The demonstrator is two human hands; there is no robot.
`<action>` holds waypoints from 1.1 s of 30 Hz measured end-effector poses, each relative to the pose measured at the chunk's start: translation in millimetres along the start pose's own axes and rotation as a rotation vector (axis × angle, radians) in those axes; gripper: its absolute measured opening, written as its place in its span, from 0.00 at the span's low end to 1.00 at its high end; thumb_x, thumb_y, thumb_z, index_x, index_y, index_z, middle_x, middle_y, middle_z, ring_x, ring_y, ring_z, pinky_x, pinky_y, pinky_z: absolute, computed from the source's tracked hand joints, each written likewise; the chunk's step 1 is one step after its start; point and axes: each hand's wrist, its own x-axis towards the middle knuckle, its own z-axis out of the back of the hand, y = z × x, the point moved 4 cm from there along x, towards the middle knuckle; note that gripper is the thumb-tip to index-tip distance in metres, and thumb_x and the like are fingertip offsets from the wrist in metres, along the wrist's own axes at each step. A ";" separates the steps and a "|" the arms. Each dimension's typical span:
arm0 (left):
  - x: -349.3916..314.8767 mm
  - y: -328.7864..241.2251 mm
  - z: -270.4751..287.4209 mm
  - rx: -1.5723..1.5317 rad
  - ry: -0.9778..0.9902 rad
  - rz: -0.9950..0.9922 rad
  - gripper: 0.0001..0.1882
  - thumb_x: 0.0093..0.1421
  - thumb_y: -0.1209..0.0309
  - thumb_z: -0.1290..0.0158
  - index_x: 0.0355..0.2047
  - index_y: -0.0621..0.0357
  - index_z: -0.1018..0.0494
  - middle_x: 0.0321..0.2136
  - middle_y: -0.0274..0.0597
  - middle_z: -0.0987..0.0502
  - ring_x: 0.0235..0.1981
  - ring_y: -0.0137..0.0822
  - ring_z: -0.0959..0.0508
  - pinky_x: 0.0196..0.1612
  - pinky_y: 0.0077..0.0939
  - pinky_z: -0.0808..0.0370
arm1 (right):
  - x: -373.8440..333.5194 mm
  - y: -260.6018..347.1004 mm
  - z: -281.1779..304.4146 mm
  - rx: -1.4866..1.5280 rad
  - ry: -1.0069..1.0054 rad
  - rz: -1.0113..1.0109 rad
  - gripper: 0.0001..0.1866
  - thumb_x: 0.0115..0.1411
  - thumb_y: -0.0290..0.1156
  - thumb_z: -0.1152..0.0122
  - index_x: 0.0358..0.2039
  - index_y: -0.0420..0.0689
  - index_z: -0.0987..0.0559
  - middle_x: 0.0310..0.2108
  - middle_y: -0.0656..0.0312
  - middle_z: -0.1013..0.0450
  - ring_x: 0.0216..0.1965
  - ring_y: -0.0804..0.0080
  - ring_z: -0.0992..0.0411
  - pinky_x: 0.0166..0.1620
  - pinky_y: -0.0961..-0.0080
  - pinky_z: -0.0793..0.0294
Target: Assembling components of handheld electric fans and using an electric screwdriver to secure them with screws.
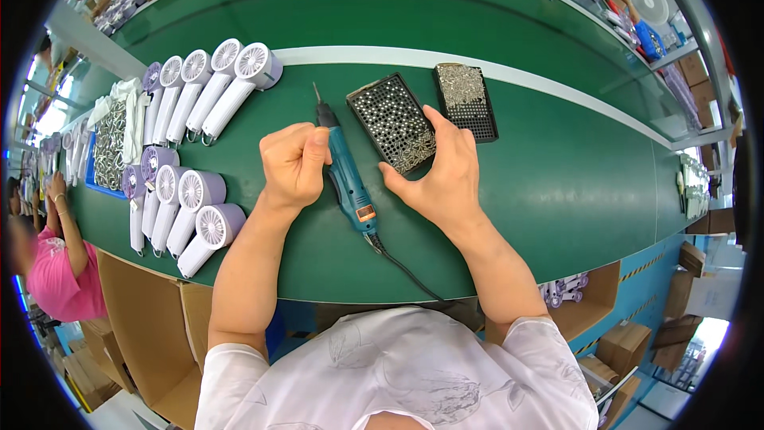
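Observation:
My left hand (293, 166) is closed in a fist beside the teal electric screwdriver (347, 175); whatever lies inside the fingers is hidden. The screwdriver rests on the green table (549, 191), bit pointing away from me, cord (406, 271) trailing to the near edge. With thumb and fingers on opposite sides, my right hand (446, 175) grips the near end of a black screw tray (386, 115). Small metal screws stand in its holes, and loose ones heap at its near end. A second black tray (475, 123) with a pile of screws sits just beyond.
On the left, several white-and-lilac handheld fans (215, 227) lie in two rows. Behind them is a blue bin (103, 171) of metal clips. A cardboard box (147, 310) stands below the table's left edge. A person in pink (64, 271) is at far left.

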 end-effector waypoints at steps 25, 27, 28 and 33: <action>0.5 -4.4 -0.2 -0.043 -0.029 -0.012 0.20 0.69 0.72 0.45 0.17 0.64 0.27 0.12 0.38 0.30 0.13 0.33 0.32 0.18 0.28 0.38 | 3.2 9.6 -4.8 0.035 0.311 0.192 0.41 0.53 0.29 0.27 0.66 0.36 0.33 0.47 0.50 0.22 0.60 0.44 0.31 0.61 0.51 0.33; 1.1 -4.8 -0.5 -0.044 -0.029 -0.013 0.20 0.68 0.72 0.44 0.17 0.64 0.27 0.12 0.38 0.30 0.13 0.33 0.32 0.18 0.28 0.38 | 1.7 6.5 -6.0 0.040 0.313 0.197 0.41 0.52 0.29 0.27 0.66 0.36 0.33 0.45 0.51 0.22 0.58 0.44 0.31 0.61 0.52 0.33; 1.2 -5.1 -0.9 -0.044 -0.027 -0.015 0.20 0.68 0.72 0.44 0.17 0.63 0.27 0.12 0.38 0.30 0.13 0.33 0.32 0.18 0.28 0.38 | 0.7 3.8 -6.0 0.073 0.315 0.186 0.41 0.51 0.29 0.26 0.66 0.36 0.32 0.45 0.51 0.22 0.56 0.46 0.30 0.59 0.53 0.32; 2.9 -5.7 -0.1 -0.047 -0.032 -0.011 0.20 0.68 0.72 0.44 0.17 0.63 0.28 0.12 0.38 0.30 0.13 0.33 0.32 0.18 0.28 0.39 | 8.9 6.3 0.8 0.095 0.251 0.190 0.41 0.48 0.29 0.23 0.63 0.37 0.29 0.41 0.54 0.22 0.50 0.52 0.29 0.55 0.57 0.29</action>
